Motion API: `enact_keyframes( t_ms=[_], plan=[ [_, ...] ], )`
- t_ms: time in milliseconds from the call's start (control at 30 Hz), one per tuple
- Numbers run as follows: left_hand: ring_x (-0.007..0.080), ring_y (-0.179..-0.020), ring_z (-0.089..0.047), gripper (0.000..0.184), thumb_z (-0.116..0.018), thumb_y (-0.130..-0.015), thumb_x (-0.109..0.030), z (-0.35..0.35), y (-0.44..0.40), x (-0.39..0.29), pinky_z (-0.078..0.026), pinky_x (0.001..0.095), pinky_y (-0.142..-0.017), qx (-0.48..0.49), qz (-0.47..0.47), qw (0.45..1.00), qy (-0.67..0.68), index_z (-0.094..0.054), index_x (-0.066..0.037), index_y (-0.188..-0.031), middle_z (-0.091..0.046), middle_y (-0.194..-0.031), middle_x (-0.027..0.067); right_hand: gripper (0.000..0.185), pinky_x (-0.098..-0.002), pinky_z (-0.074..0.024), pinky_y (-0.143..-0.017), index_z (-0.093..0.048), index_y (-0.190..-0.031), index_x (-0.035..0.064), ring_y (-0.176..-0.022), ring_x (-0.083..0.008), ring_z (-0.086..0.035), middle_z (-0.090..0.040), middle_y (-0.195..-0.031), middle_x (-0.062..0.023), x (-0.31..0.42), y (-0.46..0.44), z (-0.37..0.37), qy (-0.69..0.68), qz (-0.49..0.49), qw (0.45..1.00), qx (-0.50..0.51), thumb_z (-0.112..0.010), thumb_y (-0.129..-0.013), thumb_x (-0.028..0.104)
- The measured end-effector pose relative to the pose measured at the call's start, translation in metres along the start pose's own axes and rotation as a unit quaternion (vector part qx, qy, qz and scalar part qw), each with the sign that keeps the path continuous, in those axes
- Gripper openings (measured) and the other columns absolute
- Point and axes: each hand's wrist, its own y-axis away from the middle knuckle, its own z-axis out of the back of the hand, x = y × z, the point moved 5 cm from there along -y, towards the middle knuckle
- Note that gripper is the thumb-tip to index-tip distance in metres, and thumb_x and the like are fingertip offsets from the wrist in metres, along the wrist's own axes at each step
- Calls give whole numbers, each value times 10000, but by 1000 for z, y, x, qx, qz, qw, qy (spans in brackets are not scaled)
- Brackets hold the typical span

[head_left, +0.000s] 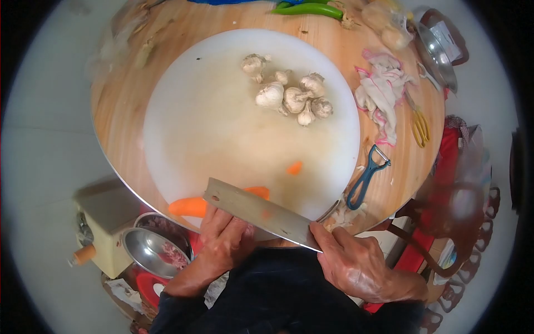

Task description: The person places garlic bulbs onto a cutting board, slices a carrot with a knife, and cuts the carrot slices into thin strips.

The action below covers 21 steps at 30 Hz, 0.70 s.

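Note:
My right hand (353, 261) is closed around the handle end of a cleaver (258, 211), whose broad blade slants up to the left across the near edge of the white round cutting board (178, 122). Beneath the blade lies a peeled orange carrot (188, 207), partly hidden by it. My left hand (225, 236) has its fingers bent and pressed against the carrot, right beside the blade. A small carrot piece (294, 167) rests apart on the board. Farther back sits a cluster of several garlic bulbs (295, 99).
Right of the board on the wooden table (119, 128) are a blue peeler (364, 183), yellow-handled scissors (420, 127) and a crumpled pink-edged cloth (384, 92). Green peppers (311, 9) lie at the back. Metal bowls (146, 253) with meat stand lower left.

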Motion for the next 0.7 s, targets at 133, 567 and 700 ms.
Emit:
enact_keyframes(
  t_ms=[133, 567, 700],
  plan=[
    [415, -1052, -729, 360, -707, -749, 89, 2, -5, -2, -589, 491, -927, -6, -12, 1000, -14, -807, 36, -1091, -761, -1144, 205, 410, -387, -548, -466, -640, -1314, -77, -511, -227, -654, -603, -713, -97, -3, 2, -2, -3, -15, 1000, 9, -707, -933, 61],
    [344, -1019, -728, 316, -880, -766, 40, 4, -9, -9, -607, 422, -872, -33, -48, 998, -35, -796, -32, -1061, -760, -1098, 127, 364, -449, -606, -543, -635, -1148, -110, -642, -393, -758, -719, -812, -241, -15, -58, -27, -51, 2, 996, 79, -780, -879, 89],
    [367, -1030, -729, 296, -810, -756, 80, 7, -8, -7, -608, 454, -875, -28, -24, 999, -31, -792, -1, -1041, -755, -1092, 147, 403, -421, -593, -518, -639, -1237, -114, -600, -342, -733, -680, -783, -182, -5, -32, -12, -28, 4, 999, 43, -752, -903, 82]
  ],
)
